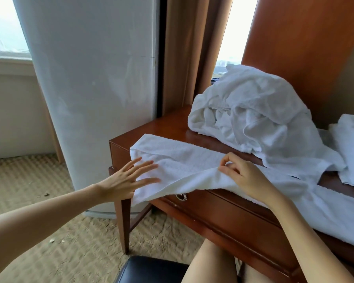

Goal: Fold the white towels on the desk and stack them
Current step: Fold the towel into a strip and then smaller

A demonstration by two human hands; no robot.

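Observation:
A long white towel (184,160) lies along the front edge of the wooden desk (168,123), its left end hanging over the corner. My left hand (129,180) rests flat on that left end with fingers spread. My right hand (243,174) pinches a raised fold of the same towel near its middle. Behind it a crumpled heap of white towels (247,111) sits on the desk. More white cloth (352,135) lies at the far right.
A drawer with a metal ring pull (181,197) runs under the desk's front edge. A white rounded column (94,78) stands left of the desk, with brown curtains (184,50) behind. A black chair seat (151,270) is below, on beige carpet (29,180).

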